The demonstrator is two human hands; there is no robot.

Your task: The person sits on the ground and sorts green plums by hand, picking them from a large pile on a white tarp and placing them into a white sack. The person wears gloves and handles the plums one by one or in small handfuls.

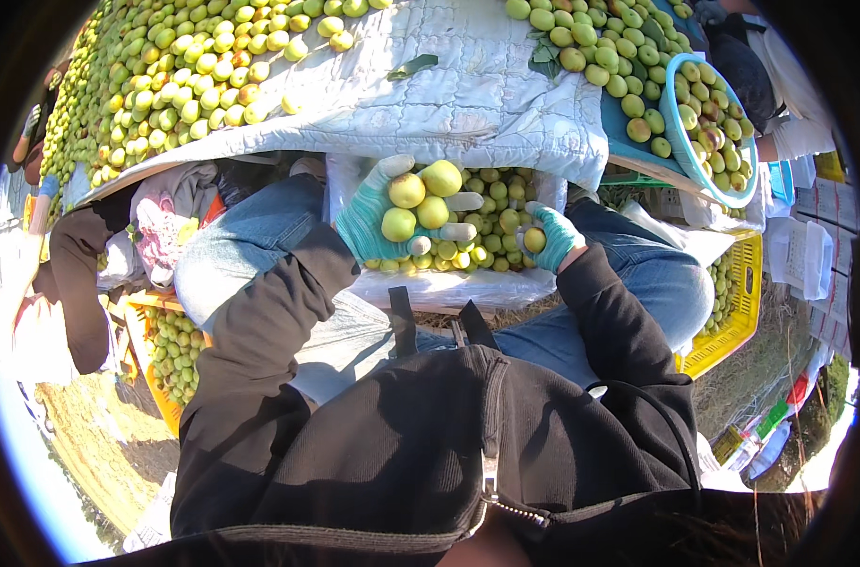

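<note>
Both my hands wear teal knit gloves with pale fingertips. Cradled in my left hand [362,219] are several green jujubes [432,212], yellowish with brown blushes, resting on the palm and fingers. My right hand [558,238] is closed around a single jujube [535,240] with a brown patch. Below and between the hands stands a box lined with clear plastic [506,285], holding many smaller-looking jujubes [496,214]. My left hand covers part of the box's left side, and the right hand is over its right edge.
A pale quilt [487,94] covers the table ahead, with a large fruit heap [175,94] at left and another [619,52] at right. A light-blue basket [671,113] of fruit sits right. Orange [146,369] and yellow [747,317] crates flank my knees. A co-worker's gloved hand [47,186] shows far left.
</note>
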